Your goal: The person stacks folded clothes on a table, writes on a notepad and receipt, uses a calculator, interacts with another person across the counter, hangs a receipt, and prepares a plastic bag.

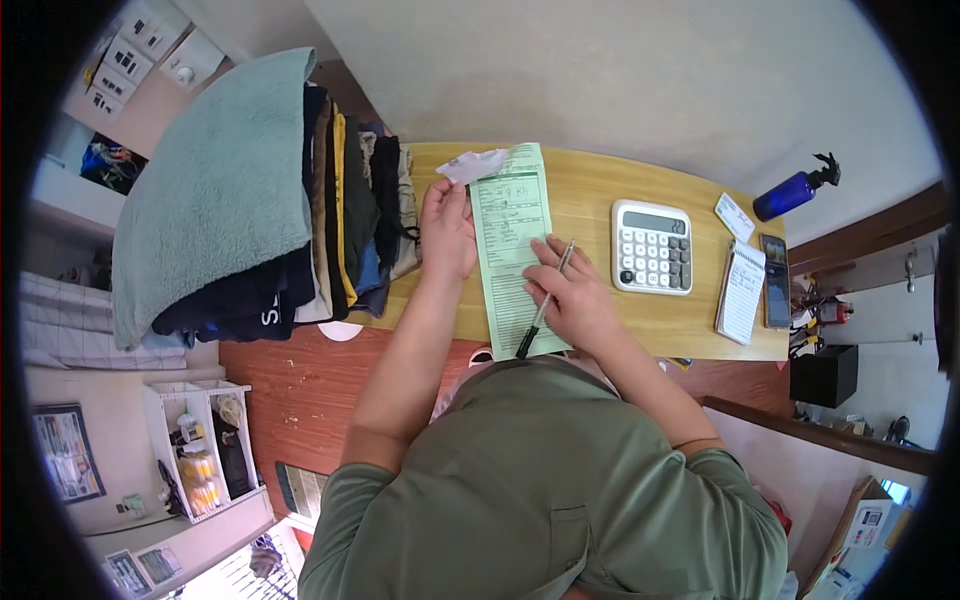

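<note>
A long green printed form (517,247) with handwriting lies on the wooden table (581,187), its lower end reaching the front edge. My left hand (448,231) pinches a small pale slip of paper (474,166) between thumb and fingers, over the form's upper left edge. My right hand (577,300) rests on the right side of the form and holds a pen (546,300). The pen slants between the fingers, its dark end pointing down toward my body. Right of that hand sits a white calculator (651,246) with digits on its display.
A tall stack of folded clothes (352,202) topped by a grey-green fleece blanket (225,187) fills the table's left end. At the right end lie a spiral notepad (741,292), a smartphone (775,281), a card (733,217) and a blue spray bottle (787,195). A wall borders the back edge.
</note>
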### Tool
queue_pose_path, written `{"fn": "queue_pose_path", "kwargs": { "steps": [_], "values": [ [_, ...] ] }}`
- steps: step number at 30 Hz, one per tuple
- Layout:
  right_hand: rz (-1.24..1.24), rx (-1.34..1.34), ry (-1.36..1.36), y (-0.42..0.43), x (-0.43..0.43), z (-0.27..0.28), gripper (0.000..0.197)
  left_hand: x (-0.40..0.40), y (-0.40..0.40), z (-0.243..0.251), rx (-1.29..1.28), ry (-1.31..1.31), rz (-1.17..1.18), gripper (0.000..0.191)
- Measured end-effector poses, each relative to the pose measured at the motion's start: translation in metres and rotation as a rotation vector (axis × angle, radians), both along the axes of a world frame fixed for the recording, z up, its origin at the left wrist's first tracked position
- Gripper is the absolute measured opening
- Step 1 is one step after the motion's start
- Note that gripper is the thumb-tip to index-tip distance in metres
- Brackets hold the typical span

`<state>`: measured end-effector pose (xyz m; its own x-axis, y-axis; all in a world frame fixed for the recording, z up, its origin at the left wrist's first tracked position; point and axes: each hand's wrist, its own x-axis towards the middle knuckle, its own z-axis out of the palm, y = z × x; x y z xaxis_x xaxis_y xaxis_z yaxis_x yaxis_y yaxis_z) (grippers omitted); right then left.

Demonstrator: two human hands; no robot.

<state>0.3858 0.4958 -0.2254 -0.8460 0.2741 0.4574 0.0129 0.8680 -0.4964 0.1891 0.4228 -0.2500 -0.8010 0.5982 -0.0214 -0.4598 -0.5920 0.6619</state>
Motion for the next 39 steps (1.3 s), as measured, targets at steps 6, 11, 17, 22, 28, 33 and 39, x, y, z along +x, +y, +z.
{"fn": "queue_pose_path", "kwargs": {
  "steps": [6,11,17,22,28,33,39],
  "values": [
    [0.008,0.026,-0.009,0.0003,-0.0008,0.0021,0.016,-0.0028,-0.0025,-0.0054,0.035,-0.045,0.004,0.008],
    [0.003,0.023,-0.008,0.0009,-0.0006,0.0004,0.016,-0.0041,-0.0024,-0.0047,0.058,-0.036,-0.030,0.009],
    [-0.003,0.022,-0.009,0.0003,0.0002,-0.0006,0.016,-0.0029,-0.0025,-0.0014,0.055,-0.076,-0.018,0.010],
    [-0.001,0.025,-0.012,0.0012,0.0005,-0.0017,0.016,-0.0014,-0.0023,0.0020,0.033,-0.089,0.003,0.012],
    [-0.003,0.037,-0.004,0.0010,0.0005,-0.0010,0.016,-0.0063,-0.0042,-0.0048,0.053,-0.099,-0.015,0.010],
    [0.000,0.036,0.004,0.0013,0.0006,-0.0011,0.017,-0.0060,-0.0037,-0.0048,0.061,-0.075,-0.029,0.010],
    [0.006,0.030,-0.003,0.0020,0.0013,0.0003,0.017,-0.0021,-0.0015,0.0004,0.036,-0.053,-0.012,0.011]
  ]
}}
